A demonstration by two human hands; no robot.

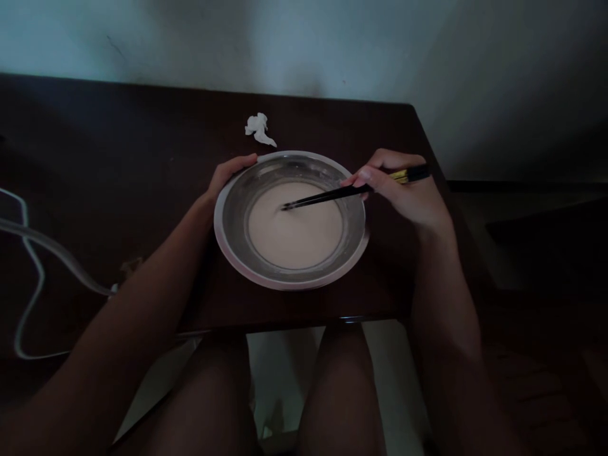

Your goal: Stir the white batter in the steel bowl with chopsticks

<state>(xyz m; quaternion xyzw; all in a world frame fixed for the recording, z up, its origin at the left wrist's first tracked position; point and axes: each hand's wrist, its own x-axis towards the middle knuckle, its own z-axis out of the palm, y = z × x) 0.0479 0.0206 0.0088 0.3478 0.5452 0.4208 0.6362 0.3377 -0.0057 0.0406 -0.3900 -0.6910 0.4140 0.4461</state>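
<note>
A wide metal bowl point(235, 234) rests on the dark table, part filled with a pale, milky liquid point(299, 234). My left hand point(228, 174) holds the bowl at its far left rim, with the thumb or a finger along the edge and the rest hidden behind the side. Black chopsticks point(323, 197) with a gold band are gripped in my right hand point(396, 183), above the bowl's right rim. Their tips dip into the liquid left of its middle, held close together at a slant.
Behind the bowl lies a crumpled white tissue point(259, 130). White cables point(52, 247) run across the table point(118, 145) at the left, beside my forearm. The wall point(199, 50) borders the table's far edge. My legs are under the near edge.
</note>
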